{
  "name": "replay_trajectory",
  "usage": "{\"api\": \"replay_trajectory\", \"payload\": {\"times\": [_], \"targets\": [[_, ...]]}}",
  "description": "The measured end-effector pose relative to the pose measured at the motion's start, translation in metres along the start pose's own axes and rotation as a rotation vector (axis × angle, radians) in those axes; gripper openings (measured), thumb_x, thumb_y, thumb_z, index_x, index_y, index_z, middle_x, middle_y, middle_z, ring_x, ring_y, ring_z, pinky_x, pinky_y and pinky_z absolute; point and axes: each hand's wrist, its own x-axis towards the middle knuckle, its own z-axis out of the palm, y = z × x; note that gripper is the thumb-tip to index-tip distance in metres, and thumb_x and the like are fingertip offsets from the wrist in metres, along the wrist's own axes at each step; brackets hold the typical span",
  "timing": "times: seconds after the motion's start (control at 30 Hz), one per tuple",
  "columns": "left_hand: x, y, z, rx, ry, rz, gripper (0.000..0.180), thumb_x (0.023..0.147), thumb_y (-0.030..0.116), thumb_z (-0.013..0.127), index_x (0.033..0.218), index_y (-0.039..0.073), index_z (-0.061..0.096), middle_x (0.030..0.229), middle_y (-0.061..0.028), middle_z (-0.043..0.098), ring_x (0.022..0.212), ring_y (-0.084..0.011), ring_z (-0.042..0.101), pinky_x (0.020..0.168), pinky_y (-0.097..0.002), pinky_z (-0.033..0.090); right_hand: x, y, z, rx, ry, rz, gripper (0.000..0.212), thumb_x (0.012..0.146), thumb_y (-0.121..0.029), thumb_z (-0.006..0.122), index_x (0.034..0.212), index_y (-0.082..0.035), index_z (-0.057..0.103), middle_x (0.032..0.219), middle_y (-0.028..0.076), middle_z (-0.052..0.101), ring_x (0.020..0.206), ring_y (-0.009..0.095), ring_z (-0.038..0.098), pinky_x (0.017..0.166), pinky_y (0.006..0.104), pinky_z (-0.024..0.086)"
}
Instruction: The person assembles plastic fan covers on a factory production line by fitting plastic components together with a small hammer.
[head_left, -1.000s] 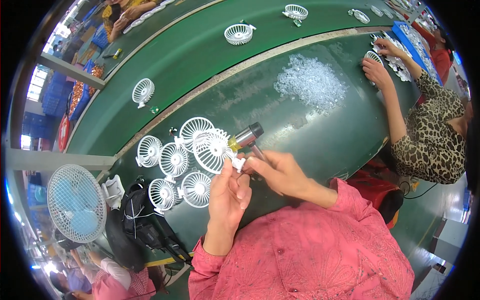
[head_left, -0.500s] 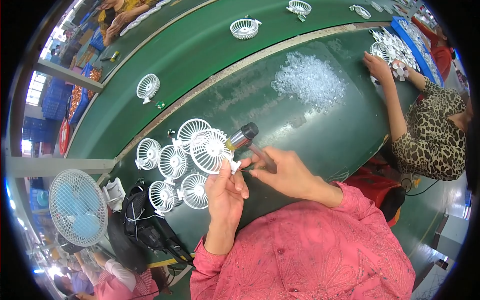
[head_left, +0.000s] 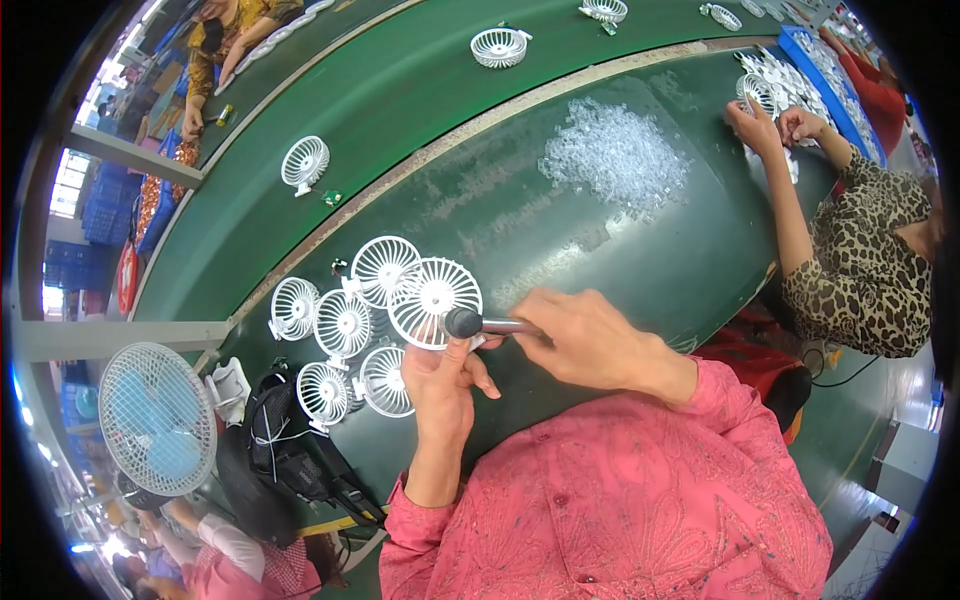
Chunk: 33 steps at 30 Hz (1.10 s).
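My left hand (head_left: 440,390) is closed at the lower rim of a round white fan cage (head_left: 436,285), holding it up over the green table. In my right hand (head_left: 590,340) is a hammer (head_left: 508,327) with a black-tipped metal head. The hammer head overlaps the cage's lower right edge from this view; whether it touches is hard to tell. Just left of the held cage, several similar white fan cages lie on the table, among them one at the back (head_left: 385,268), one in the middle (head_left: 342,323) and one nearer (head_left: 323,392).
Small clear plastic pieces (head_left: 615,155) form a heap on the table (head_left: 520,240). Beyond runs a green conveyor belt (head_left: 400,110) carrying white cages. At right, a co-worker's hands (head_left: 760,125) handle parts beside a blue bin (head_left: 830,95). A desk fan (head_left: 158,418) and black bag (head_left: 290,440) are left.
The hammer has swung down and left onto the cage's lower edge. My right hand has moved slightly right and upward. Cages on the belt have shifted a little rightward.
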Motion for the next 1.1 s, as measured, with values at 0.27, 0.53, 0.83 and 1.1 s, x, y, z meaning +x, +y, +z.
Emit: {"api": "replay_trajectory", "payload": {"times": [0.27, 0.53, 0.83, 1.1], "targets": [[0.001, -0.002, -0.002, -0.008, 0.003, -0.048, 0.028, 0.094, 0.012, 0.062, 0.116, -0.004, 0.054, 0.084, -0.0213, 0.068, 0.046, -0.0154, 0.055, 0.039, -0.0279, 0.048, 0.005, 0.008, -0.007, 0.176, 0.023, 0.06, 0.012, 0.086, -0.008, 0.064, 0.096, -0.001, 0.06, 0.081, 0.017, 0.061, 0.07, 0.037, 0.062, 0.06, 0.0451, 0.047], [0.002, -0.016, 0.01, -0.21, 0.016, -0.176, 0.017, 0.091, 0.012, 0.064, 0.102, 0.0, 0.059, 0.074, -0.0117, 0.064, 0.047, -0.0149, 0.055, 0.038, -0.0297, 0.048, -0.009, 0.004, 0.01, 0.098, 0.069, -0.068, 0.015, 0.086, -0.008, 0.064, 0.099, -0.003, 0.059, 0.09, 0.014, 0.062, 0.072, 0.035, 0.063, 0.061, 0.0419, 0.052], [0.005, -0.026, 0.002, -0.194, -0.035, -0.379, 0.036, 0.098, 0.036, 0.057, 0.1, 0.0, 0.059, 0.082, -0.0124, 0.067, 0.057, -0.0185, 0.063, 0.046, -0.0293, 0.052, -0.003, 0.009, 0.017, -0.194, -0.084, -0.153, 0.025, 0.082, -0.011, 0.07, 0.104, -0.007, 0.059, 0.094, 0.008, 0.058, 0.073, 0.03, 0.063, 0.055, 0.0384, 0.053], [-0.021, -0.038, -0.006, 0.916, -0.081, 0.644, 0.024, 0.085, 0.009, 0.072, 0.105, 0.004, 0.06, 0.099, -0.0133, 0.067, 0.076, -0.0222, 0.065, 0.066, -0.0306, 0.051, 0.018, 0.023, 0.003, 0.539, 0.109, 0.472, 0.021, 0.085, -0.018, 0.075, 0.086, 0.003, 0.068, 0.06, 0.002, 0.054, 0.059, 0.005, 0.047, 0.049, 0.0283, 0.037]]}}
